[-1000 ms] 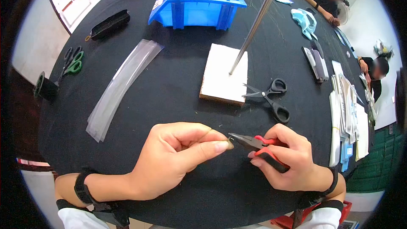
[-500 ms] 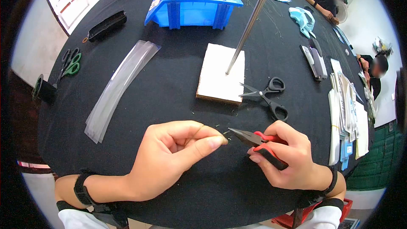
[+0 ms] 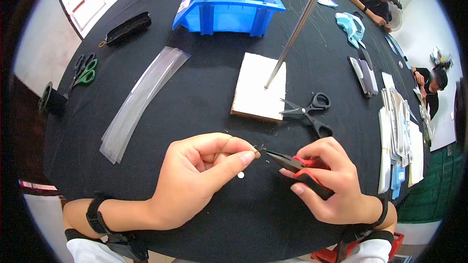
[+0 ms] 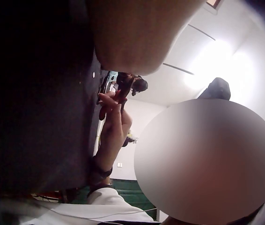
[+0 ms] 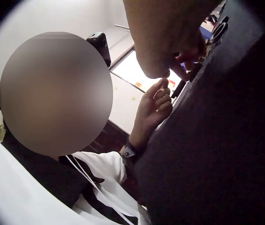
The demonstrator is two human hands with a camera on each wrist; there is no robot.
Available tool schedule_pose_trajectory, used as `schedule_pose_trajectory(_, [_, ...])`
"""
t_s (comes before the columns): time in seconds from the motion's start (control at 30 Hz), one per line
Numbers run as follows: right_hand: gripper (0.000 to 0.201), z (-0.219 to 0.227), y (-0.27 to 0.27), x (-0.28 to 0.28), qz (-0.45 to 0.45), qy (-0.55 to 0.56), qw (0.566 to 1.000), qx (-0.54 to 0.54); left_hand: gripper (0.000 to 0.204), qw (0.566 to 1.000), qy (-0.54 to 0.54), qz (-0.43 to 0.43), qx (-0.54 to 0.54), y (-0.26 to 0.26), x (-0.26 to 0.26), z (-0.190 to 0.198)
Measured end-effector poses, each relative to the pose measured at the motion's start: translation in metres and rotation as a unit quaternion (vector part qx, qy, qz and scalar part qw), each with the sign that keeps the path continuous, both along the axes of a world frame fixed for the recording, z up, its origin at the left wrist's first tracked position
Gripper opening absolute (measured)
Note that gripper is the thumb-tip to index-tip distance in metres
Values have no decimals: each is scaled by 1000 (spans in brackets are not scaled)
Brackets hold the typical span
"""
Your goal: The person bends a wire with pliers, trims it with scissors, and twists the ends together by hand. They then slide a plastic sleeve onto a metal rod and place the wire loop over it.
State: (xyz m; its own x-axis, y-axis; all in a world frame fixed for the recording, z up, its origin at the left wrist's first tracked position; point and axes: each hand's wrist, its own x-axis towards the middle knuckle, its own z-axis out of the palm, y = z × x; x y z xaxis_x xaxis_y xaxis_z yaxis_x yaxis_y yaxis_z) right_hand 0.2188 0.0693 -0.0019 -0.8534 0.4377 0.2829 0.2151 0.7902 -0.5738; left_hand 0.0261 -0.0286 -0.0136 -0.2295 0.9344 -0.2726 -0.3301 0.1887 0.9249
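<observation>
My left hand (image 3: 200, 175) rests on the black table (image 3: 195, 97) near its front edge and pinches a thin wire (image 3: 229, 142) between thumb and forefinger. My right hand (image 3: 329, 180) grips red-handled pliers (image 3: 297, 164), whose tip points left, a short way from the left fingertips. A small white dot (image 3: 240, 175) lies on the cloth below the left thumb. In the left wrist view the right hand (image 4: 114, 126) shows with the pliers (image 4: 105, 101). The right wrist view shows the left hand (image 5: 153, 110) from the side.
Black scissors (image 3: 312, 112) lie just beyond my right hand, beside a white block (image 3: 258, 87) with a metal rod (image 3: 297, 27) standing in it. A blue bin (image 3: 229, 5) stands farther back. Clear plastic strips (image 3: 141, 100) lie left. Paper stacks (image 3: 397, 136) sit right. Other people sit at the far right.
The pliers' tip has drawn back to the right from the left fingertips, which it touched a second ago. A small white dot now lies on the cloth below the left thumb.
</observation>
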Motion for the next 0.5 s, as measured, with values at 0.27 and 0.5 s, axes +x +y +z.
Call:
schedule_pose_trajectory(0.27, [19,0,-1,0,17,-6,1000,-17,13,999,31,-29,26,-3,-1,0])
schedule_pose_trajectory(0.5, [20,-4,-1,0,43,-10,999,-25,11,997,59,-44,33,-5,-1,1])
